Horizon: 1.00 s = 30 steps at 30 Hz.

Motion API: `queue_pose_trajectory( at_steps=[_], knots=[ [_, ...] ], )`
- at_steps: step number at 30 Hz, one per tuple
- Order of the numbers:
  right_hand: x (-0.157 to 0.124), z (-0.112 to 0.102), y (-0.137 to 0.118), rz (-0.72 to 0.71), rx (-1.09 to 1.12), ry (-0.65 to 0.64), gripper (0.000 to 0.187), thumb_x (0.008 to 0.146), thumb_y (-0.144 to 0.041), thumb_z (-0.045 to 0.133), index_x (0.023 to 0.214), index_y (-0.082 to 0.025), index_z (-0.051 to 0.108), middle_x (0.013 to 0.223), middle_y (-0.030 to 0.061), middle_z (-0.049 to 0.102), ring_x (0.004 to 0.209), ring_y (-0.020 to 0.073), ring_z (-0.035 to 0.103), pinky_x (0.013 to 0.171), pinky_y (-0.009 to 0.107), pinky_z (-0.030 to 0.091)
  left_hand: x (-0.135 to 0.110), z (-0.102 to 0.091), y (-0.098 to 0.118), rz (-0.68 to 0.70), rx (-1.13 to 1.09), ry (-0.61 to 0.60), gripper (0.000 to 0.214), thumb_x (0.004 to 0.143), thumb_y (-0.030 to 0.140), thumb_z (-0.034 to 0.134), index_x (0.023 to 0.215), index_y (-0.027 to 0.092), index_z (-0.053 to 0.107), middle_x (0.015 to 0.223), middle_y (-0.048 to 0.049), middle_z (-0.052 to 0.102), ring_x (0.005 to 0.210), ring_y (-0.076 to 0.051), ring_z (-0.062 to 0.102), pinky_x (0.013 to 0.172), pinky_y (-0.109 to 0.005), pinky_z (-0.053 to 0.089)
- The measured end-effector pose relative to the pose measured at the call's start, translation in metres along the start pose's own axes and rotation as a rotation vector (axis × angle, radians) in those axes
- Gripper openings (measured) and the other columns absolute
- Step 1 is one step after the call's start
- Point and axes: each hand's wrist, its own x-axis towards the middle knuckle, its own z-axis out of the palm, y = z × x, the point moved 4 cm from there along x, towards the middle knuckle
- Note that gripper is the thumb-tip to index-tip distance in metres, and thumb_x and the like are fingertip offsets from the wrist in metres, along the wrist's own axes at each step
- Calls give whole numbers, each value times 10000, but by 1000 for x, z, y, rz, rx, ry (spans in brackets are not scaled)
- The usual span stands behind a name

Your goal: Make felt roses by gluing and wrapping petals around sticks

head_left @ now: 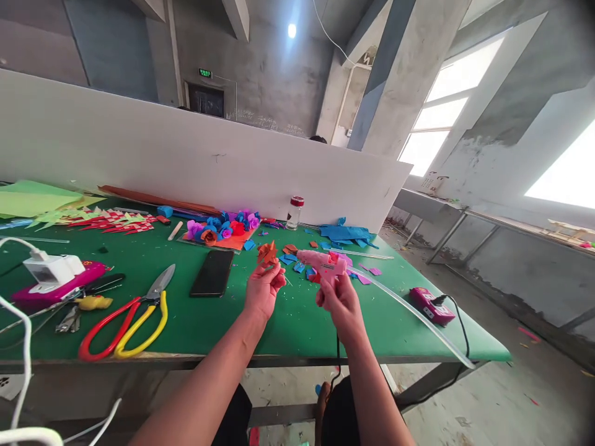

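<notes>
My left hand point(263, 290) pinches a small orange paper flower point(267, 252) and holds it up over the green table point(288, 328). My right hand point(338, 296) grips a pink glue gun point(324, 262) whose nozzle points left toward the flower. A long clear glue stick point(409, 308) runs out of the back of the gun to the right. The gun's black cord hangs down between my arms.
A black phone point(212, 272) lies left of my hands. Red and yellow-handled scissors point(127, 322) rest near the front edge. Finished paper roses point(223, 227), paper scraps, a small jar point(294, 212) and a white divider board point(186, 155) stand behind. A pink device point(432, 305) sits at right.
</notes>
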Motion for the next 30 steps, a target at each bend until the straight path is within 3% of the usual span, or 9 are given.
queue_pose_trajectory(
  at_steps=[4,7,21,30],
  knots=[
    [-6,-1,-7,-92,-363,21,381,922,-396,527,1260,-223,489,762,0,661,517,130,508,523,255,418,-1,3,-2,2,52,-5,224,594,137,854,774,162,723,619,-8,675,502,-70,589,511,-174,479],
    [-6,2,-14,-120,-493,29,330,934,-385,488,1209,-204,511,681,-14,613,534,152,528,528,253,396,0,5,-4,1,81,-1,216,602,140,849,773,159,720,610,-11,667,491,-69,576,505,-177,471],
    [-4,12,-22,-114,-587,5,412,948,-342,432,1332,-193,436,827,64,706,618,214,599,573,280,396,-1,9,-6,-14,119,-7,211,604,117,852,763,167,723,614,-11,652,560,-87,612,530,-173,471],
    [-2,14,-22,-101,-639,9,304,943,-363,419,1176,-183,497,820,60,693,664,238,622,586,288,384,0,9,-7,-15,127,-37,249,583,131,859,795,168,734,670,3,666,573,-73,609,517,-157,474]
  ],
)
